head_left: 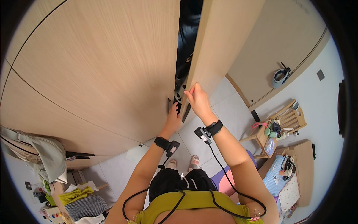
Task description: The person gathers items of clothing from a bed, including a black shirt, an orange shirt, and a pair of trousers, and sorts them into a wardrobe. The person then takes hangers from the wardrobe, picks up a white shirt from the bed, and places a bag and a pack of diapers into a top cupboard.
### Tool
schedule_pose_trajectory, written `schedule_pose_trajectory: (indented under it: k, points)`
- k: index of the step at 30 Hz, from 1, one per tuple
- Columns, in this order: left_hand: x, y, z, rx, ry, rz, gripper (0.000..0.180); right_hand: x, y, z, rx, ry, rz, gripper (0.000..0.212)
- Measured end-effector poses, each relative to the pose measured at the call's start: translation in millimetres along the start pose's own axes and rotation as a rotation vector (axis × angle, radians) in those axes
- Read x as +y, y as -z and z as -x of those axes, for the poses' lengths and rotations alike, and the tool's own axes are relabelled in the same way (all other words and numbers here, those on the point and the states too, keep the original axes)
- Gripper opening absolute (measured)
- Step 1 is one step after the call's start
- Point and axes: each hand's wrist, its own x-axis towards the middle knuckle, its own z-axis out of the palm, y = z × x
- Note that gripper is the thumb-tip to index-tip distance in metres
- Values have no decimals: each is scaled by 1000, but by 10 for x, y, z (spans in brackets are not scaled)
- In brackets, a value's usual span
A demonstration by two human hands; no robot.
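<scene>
Two tall, light wood-grain wardrobe doors stand before me: the left door (123,63) and the right door (223,33), which is ajar and angled outward. Through the gap between them show dark, glossy clothing (187,37) and a black-and-white patterned item (179,96). My right hand (200,101) is closed on the front edge of the right door, thumb on the edge. Lower and to its left, my left hand (172,121) has its fingers bent at the dark handle (169,106) on the left door's edge. Part of the right door's dark handle (187,112) shows between my hands.
To the right, a wooden chair (294,119) holds small items, beside a wooden bed-like frame (304,164) with bedding. A beige room door (276,41) stands behind. Bags (48,149) hang at left above a low shelf with folded cloths (85,205). A purple mat (223,173) lies on the tiles.
</scene>
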Motion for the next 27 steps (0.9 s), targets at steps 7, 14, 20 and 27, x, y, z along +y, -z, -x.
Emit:
schedule_pose_trajectory:
  k: [7,14,20,27]
  points:
    - [50,157,85,-12,-59,-101,54,-18,-351,-393,-11,28,12,17]
    - [424,327,31,56,-354,-320,52,179,-387,-552,-126,50,-124,17]
    - [657,99,-302,-230,-492,-468,44,684,-217,216,-203,73,-380,22]
    - [-166,910,-1467,-1,-648,-315,36,2119,755,2742,211,-481,-76,18]
